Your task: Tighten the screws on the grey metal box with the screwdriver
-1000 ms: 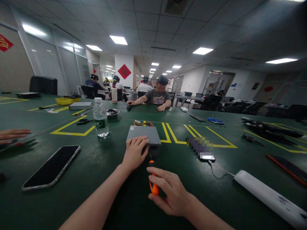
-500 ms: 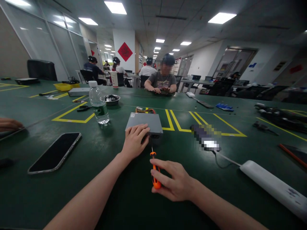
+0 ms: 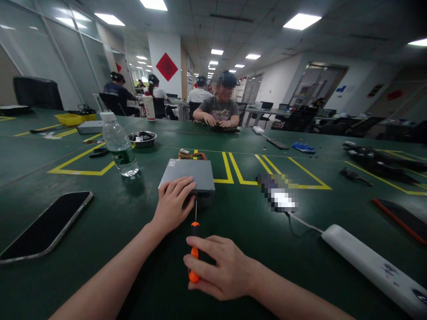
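Observation:
A grey metal computer power supply (image 3: 190, 171) lies on the green table, its bundle of coloured cables (image 3: 191, 154) at the far side. Across its near left corner lies my left hand (image 3: 174, 204), fingers on the top and thumb down at the near face, gripping it. My right hand (image 3: 223, 266) holds an orange and black screwdriver (image 3: 195, 262) by the handle, between thumb and fingers. Its thin shaft points away from me to the near face of the power supply, beside my left thumb. The tip's exact contact is too small to make out.
A water bottle (image 3: 120, 146) and a metal bowl of small parts (image 3: 143, 138) stand to the left, with a phone (image 3: 46, 224) nearer. At right lie a white power strip (image 3: 370, 266) and a blurred-out device (image 3: 276, 193). A person (image 3: 218, 106) sits opposite.
The view has shifted, so the table things appear further left. My right hand's fingers have moved slightly on the screwdriver handle, which has turned. My left hand stays on the power supply.

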The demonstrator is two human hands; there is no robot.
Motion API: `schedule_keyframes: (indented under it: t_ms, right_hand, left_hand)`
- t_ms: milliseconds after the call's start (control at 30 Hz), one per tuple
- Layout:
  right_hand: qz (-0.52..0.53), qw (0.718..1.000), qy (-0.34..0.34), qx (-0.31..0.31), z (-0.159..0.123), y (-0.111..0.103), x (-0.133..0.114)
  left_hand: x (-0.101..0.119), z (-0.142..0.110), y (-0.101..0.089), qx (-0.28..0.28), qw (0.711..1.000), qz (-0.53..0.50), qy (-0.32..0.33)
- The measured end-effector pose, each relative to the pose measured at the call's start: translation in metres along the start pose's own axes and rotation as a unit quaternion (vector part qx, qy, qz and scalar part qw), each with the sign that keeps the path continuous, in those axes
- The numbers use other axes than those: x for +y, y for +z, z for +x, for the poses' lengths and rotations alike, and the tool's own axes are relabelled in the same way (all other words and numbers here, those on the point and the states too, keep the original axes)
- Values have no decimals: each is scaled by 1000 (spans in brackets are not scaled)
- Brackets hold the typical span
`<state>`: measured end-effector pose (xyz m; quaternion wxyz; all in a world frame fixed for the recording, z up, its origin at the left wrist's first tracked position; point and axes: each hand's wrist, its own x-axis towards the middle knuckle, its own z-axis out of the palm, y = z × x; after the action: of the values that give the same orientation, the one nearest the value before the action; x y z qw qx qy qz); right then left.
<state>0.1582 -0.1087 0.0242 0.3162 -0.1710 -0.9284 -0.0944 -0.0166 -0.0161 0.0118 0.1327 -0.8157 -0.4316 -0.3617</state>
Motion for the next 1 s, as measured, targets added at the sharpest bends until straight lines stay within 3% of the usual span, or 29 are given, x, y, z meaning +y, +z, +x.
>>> schedule_keyframes:
  t_ms: [200, 467, 1000]
  right_hand:
    - [26, 998, 20, 57, -3, 9, 1]
    - [28, 999, 33, -23, 2, 3, -4]
    - [24, 997, 23, -74, 1, 9, -2]
  left_hand:
    - [-1, -1, 3, 0, 1000, 10, -8]
    - [0, -2, 3, 4, 1000, 11, -10]
    - [1, -2, 3, 4, 1000, 11, -12]
